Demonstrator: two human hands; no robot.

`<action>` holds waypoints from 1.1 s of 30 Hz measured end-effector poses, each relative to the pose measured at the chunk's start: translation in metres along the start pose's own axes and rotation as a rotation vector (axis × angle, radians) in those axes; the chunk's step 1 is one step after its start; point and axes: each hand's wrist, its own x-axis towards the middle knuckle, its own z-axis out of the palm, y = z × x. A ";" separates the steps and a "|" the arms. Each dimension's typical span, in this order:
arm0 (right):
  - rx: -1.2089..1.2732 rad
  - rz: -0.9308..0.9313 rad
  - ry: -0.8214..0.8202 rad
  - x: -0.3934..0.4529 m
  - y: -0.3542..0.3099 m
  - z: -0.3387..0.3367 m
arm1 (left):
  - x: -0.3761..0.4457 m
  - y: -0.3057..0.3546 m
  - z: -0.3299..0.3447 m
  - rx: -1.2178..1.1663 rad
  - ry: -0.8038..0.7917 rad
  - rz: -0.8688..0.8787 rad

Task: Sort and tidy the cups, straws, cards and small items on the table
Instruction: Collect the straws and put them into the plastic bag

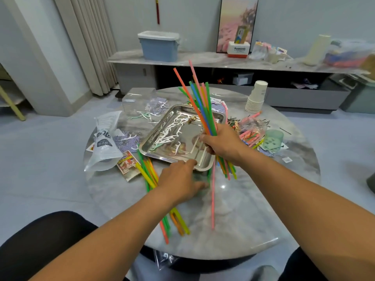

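Marbled grey round bench (253, 209), littered. Right hand (223, 144) raised over the steel tray's near right corner, fingers (204, 137) clenched round a bundle of coloured straws (200, 102), upper ends fanning up and left, lower ends poking out below the fist. Left hand (180, 179) lower, just in front of the tray's near rim, fingers blurred and loosely spread, gripping nothing that can be made out; whether touching the bench surface, cannot tell. Loose straws on the bench (150, 175) under and beside the left wrist, yellow, green and orange, running toward the near edge. Single pink straw (213, 199) lying alone, right of the left hand. Steel tray (154, 151) mid-bench, white floss picks (172, 130) scattered inside. More picks and blue patterned cards (125, 140) strewn left of and behind the tray. White printed pouch (105, 138) at far left, a red and yellow card (126, 162) beside it. Stack of paper cups (256, 98) at the far right edge. Pale green cup (273, 139) right of the tray, near a tangle of pink straws (248, 134).
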 end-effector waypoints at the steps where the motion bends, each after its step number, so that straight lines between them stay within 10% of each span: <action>1: 0.009 0.007 -0.024 -0.002 -0.002 0.003 | -0.001 -0.003 -0.003 -0.056 0.042 -0.047; 15: -0.006 0.099 -0.301 -0.017 -0.020 0.088 | -0.034 -0.040 -0.020 -1.288 0.308 -0.898; 33: -0.269 0.174 -0.199 -0.031 0.016 0.137 | -0.025 -0.007 -0.013 -1.846 0.204 -0.963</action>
